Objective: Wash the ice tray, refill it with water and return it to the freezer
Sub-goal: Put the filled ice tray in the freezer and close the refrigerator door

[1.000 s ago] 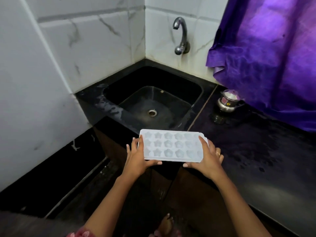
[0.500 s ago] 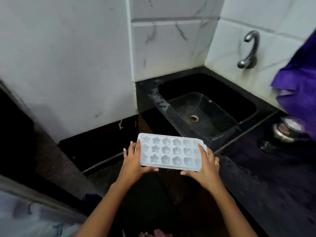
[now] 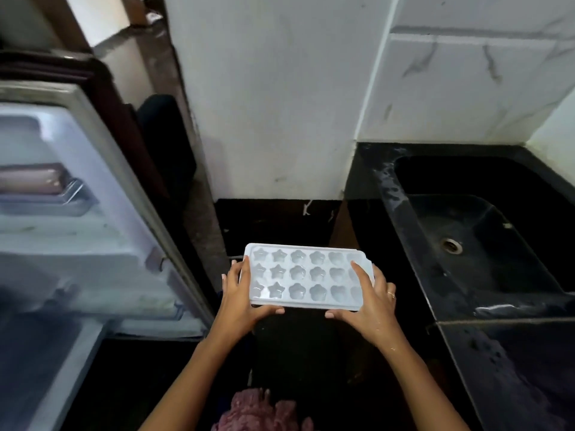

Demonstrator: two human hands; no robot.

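A person holds a white plastic ice tray with star and flower shaped cups (image 3: pixel 306 276) flat in the air, low in front of them. The left hand (image 3: pixel 241 301) grips the tray's left end, thumb under the near edge and fingers up along the side. The right hand (image 3: pixel 371 301) grips the right end the same way, and it wears a thin ring (image 3: pixel 391 295). The cups look shiny, but I cannot tell how much water is in them. To the left of the tray stands the open white fridge door (image 3: pixel 93 213), with shelves on its inside. To the right of the tray is the black stone sink with a round metal drain (image 3: pixel 451 245), set in a black counter (image 3: pixel 513 368). Behind the tray is a white wall (image 3: pixel 273 104). I can see no writing or brand name on the tray or anything near it.
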